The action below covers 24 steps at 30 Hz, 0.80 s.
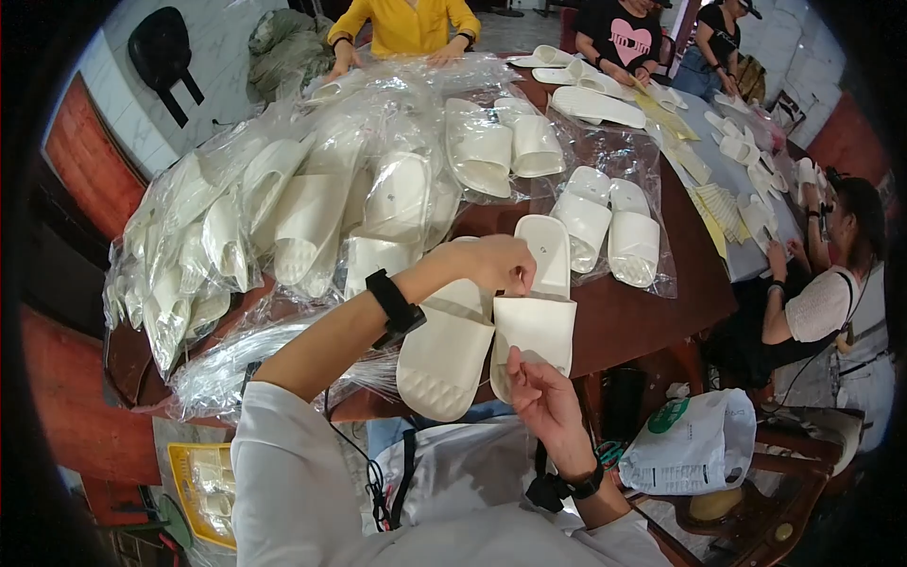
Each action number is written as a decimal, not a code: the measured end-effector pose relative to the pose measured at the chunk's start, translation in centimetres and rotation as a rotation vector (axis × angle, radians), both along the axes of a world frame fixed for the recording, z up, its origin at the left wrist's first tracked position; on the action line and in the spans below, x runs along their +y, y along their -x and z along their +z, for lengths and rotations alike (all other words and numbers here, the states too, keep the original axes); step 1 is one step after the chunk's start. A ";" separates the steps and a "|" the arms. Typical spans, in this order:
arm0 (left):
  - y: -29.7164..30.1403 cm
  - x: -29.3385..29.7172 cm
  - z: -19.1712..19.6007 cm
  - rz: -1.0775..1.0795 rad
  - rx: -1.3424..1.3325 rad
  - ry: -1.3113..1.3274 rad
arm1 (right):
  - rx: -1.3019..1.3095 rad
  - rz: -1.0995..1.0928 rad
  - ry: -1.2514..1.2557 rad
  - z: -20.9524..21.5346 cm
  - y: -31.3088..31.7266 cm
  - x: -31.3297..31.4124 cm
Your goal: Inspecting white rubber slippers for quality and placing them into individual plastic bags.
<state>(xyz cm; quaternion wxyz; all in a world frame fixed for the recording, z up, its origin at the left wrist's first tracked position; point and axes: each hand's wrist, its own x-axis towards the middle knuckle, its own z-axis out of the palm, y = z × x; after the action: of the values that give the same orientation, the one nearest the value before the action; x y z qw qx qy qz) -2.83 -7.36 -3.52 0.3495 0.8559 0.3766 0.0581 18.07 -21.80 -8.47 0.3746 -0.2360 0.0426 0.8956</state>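
A pair of cream slide slippers lies before me at the table's near edge. The right-hand slipper [534, 331] has its strap toward me; the left-hand slipper [439, 364] is partly covered by my forearm. My left hand [499, 265] is over the pair with its fingers curled in a pinch beside the right slipper's insole; whatever is between the fingertips is hidden. My right hand [550, 395] is at that slipper's front end, palm turned up and fingers loosely bent and apart. One of its fingertips overlaps the slipper's edge, and nothing shows in the palm.
Bagged slippers [312, 208] are heaped left and ahead; another bagged pair [609, 227] lies to the right. Clear plastic bags [283, 359] are stacked near my left arm. People work around the brown table [652, 326] and a grey table. A white sack [690, 444] sits on a chair.
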 end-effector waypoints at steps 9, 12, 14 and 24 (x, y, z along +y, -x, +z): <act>3.0 -1.3 2.3 0.251 -0.113 -0.197 | -0.356 0.110 -0.298 1.3 -1.4 -1.8; 4.2 -1.6 1.8 0.258 -0.247 0.195 | -0.403 0.174 -0.320 1.9 -1.8 -2.4; 5.3 -2.1 1.2 0.240 -0.353 0.310 | -0.416 0.205 -0.328 1.5 -2.0 -2.4; 5.3 -4.7 2.6 0.246 0.035 -0.022 | -0.435 0.216 -0.313 1.6 -1.3 -2.7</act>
<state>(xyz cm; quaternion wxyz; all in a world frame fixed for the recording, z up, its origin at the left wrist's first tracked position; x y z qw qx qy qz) -8.09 -12.09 -0.94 0.3238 0.8080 0.4840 0.0897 19.40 -24.47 -6.82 0.3091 -0.3650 -0.2028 0.8545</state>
